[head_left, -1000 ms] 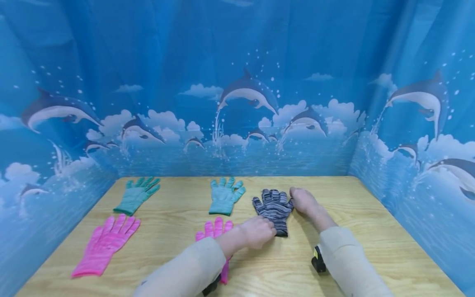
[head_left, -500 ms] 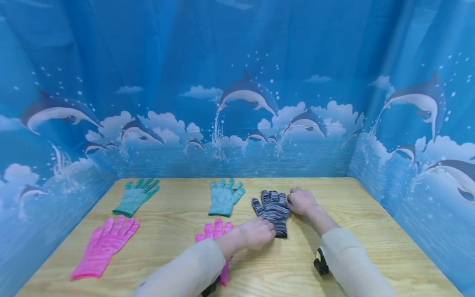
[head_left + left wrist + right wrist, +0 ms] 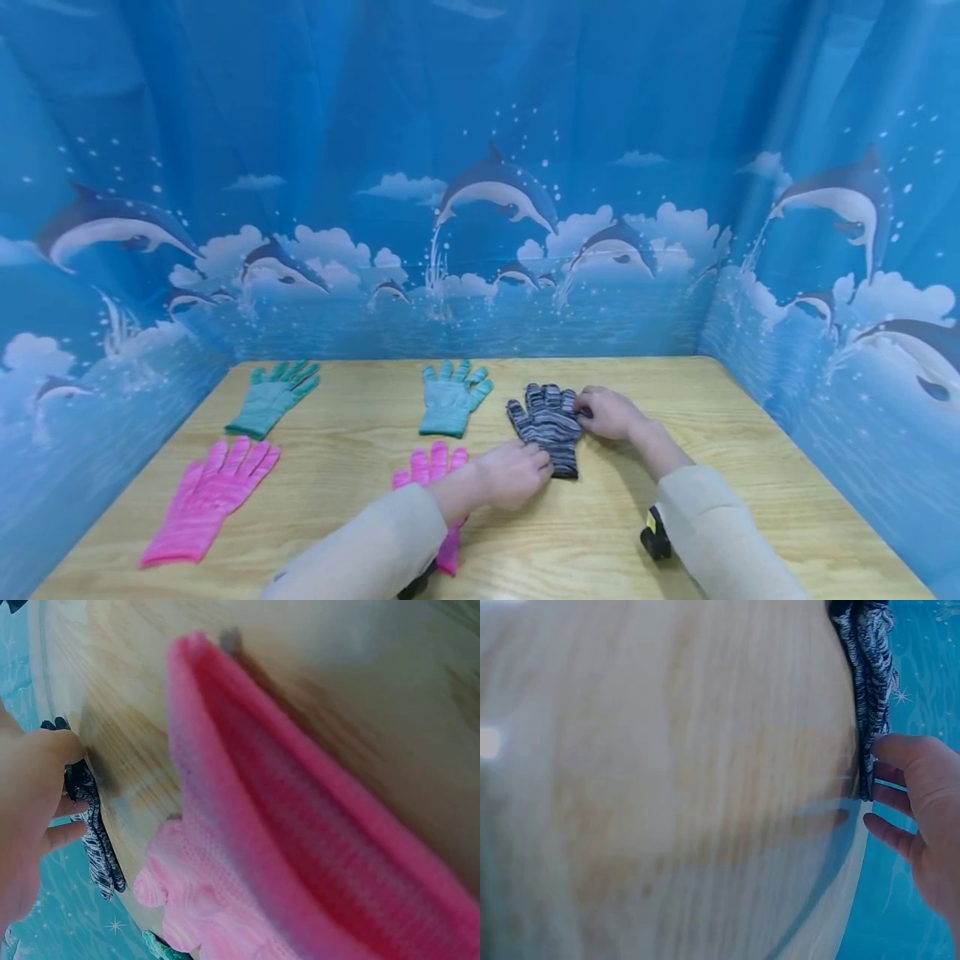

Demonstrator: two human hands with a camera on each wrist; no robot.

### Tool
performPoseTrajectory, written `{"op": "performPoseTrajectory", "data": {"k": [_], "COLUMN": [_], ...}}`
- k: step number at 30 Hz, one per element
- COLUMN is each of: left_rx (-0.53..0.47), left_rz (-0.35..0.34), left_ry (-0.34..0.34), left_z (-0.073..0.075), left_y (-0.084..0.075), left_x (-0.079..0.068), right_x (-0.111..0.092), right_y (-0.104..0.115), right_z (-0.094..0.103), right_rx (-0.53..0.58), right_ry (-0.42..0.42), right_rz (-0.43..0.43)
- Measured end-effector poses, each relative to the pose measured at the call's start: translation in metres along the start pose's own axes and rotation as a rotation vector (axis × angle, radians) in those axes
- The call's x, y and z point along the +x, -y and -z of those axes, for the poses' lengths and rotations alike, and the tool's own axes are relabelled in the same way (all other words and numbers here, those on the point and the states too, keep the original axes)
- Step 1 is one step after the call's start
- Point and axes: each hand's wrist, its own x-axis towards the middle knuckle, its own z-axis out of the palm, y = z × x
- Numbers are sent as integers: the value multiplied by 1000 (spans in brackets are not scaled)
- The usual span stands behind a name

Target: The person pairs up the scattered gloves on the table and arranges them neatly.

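A black-and-white knit glove (image 3: 551,425) lies flat on the table, fingers pointing to the back. My left hand (image 3: 516,473) is at its lower left edge by the cuff, and in the left wrist view the thumb and fingers pinch the knit there. The right hand (image 3: 611,414) is at the glove's upper right, its thumb and fingertips pinching the outer glove finger. In the right wrist view the glove's edge (image 3: 871,697) runs up from between thumb and fingers. A pink glove (image 3: 450,550) lies partly hidden under my left forearm; its cuff (image 3: 232,802) gapes close to the left wrist camera.
Two green gloves, one at the back left (image 3: 272,398) and one in the middle (image 3: 447,400), lie flat on the wooden table (image 3: 600,542). Another pink glove (image 3: 213,500) lies at the front left. A blue dolphin-print curtain (image 3: 480,317) encloses the back and sides.
My right fingers have shifted in from the outer tip onto the glove's outer finger. The left hand has slid slightly left at the cuff. The other gloves have not moved.
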Motion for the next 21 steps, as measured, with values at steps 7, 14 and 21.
{"op": "performPoseTrajectory", "data": {"k": [7, 14, 21], "left_rx": [-210, -176, -192], "left_rz": [83, 282, 366], "left_ry": [-42, 44, 147], "left_z": [-2, -3, -2], "left_y": [13, 39, 38], "left_x": [-1, 0, 17], "right_x": [-5, -5, -6], "right_y": [3, 8, 10], "right_z": [4, 10, 4], "right_rx": [16, 1, -36], "right_ry": [-30, 1, 32], "right_rz": [-22, -66, -55]}}
